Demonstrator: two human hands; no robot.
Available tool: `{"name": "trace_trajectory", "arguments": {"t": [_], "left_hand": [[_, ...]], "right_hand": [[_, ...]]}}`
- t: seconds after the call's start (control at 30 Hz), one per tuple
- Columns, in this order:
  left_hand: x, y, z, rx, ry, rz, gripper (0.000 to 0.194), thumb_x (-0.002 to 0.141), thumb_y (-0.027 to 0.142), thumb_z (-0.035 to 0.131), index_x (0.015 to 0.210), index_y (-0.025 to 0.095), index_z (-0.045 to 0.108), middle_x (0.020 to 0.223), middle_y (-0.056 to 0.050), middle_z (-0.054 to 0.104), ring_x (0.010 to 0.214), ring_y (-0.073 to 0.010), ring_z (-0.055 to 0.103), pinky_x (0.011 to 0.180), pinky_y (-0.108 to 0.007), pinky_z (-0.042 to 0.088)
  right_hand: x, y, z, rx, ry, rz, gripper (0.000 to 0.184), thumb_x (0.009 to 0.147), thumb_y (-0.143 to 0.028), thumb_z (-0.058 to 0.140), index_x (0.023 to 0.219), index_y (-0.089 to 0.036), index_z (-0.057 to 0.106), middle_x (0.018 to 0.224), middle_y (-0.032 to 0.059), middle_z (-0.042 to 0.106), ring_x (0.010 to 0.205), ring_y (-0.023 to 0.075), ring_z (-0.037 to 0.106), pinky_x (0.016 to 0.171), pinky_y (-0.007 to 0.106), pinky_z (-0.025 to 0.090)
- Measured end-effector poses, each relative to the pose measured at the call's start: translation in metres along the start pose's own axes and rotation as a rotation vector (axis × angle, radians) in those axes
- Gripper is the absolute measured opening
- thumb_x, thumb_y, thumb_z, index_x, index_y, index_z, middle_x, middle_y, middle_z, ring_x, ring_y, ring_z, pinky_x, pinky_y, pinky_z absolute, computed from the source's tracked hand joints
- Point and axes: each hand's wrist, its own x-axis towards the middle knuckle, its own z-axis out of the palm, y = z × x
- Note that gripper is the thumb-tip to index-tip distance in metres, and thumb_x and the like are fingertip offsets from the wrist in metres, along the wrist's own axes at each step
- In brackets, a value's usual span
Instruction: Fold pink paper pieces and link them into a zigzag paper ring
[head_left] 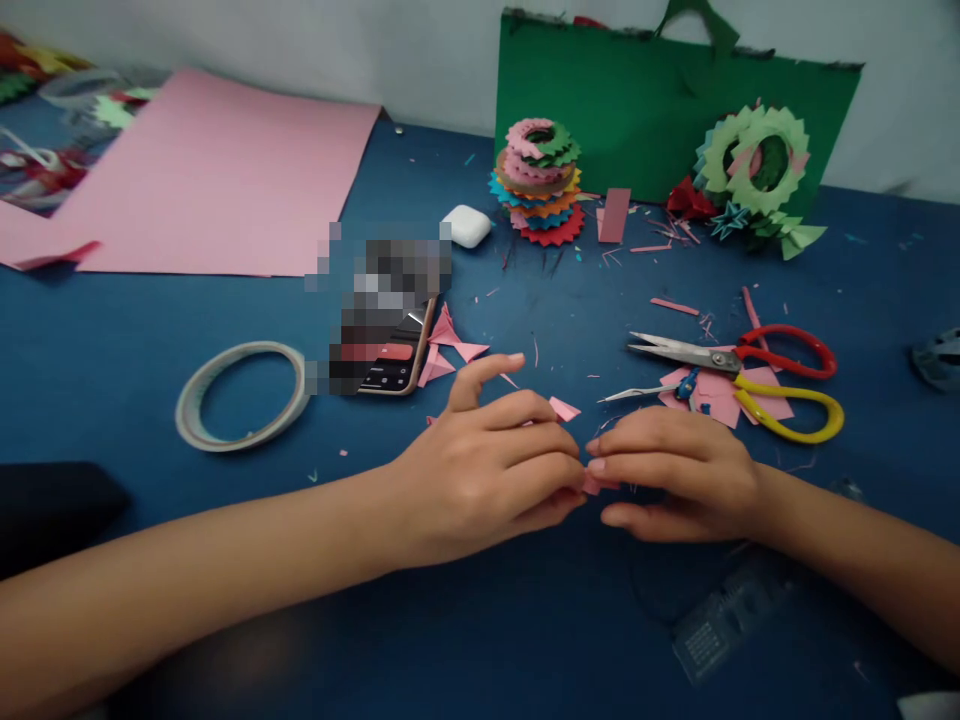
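Loosely, left hand (491, 470) curls round pink paper (592, 483); right hand (686, 475) arches half-open alongside.

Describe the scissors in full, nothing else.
The scissors have slim metal blades, a round pivot, and one red handle loop and one yellow, plastic-looking. They lie flat on the blue tabletop, partly over pink paper pieces, beyond the right hand, which isn't holding them. The blades point left, tips slightly parted. A small blue-and-silver tool lies close on the near side; contact is unclear.
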Motion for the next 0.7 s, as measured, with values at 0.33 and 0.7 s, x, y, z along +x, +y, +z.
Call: {"name": "trace_trajectory", "arguments": {"t": [0.33,0.7], "left_hand": [[-0.003,-0.009,0.005,0.092,-0.024,-0.004,0.003,0.085,0.023,0.061,0.086,0.020,0.060,0.085,0.006,0.072,0.083,-0.0131,0.060,0.096,-0.036,0.030],[-0.006,-0.017,0.019,-0.038,-0.155,-0.120,0.010,0.087,0.028,0.059,0.083,0.021,0.064,0.084,0.002,0.069,0.080,-0.0149,0.059,0.081,-0.033,0.035]], "right_hand": [[0.007,0.004,0.000,0.170,-0.027,0.292,0.016,0.083,-0.016,0.063,0.098,-0.013,0.064,0.103,0.0089,0.066,0.098,0.0130,0.061,0.088,0.026,0.048],[0.001,0.011,0.009,0.093,-0.175,0.324,0.007,0.086,-0.017,0.059,0.091,-0.014,0.063,0.091,0.0042,0.068,0.085,0.0131,0.061,0.080,0.026,0.048]]}}
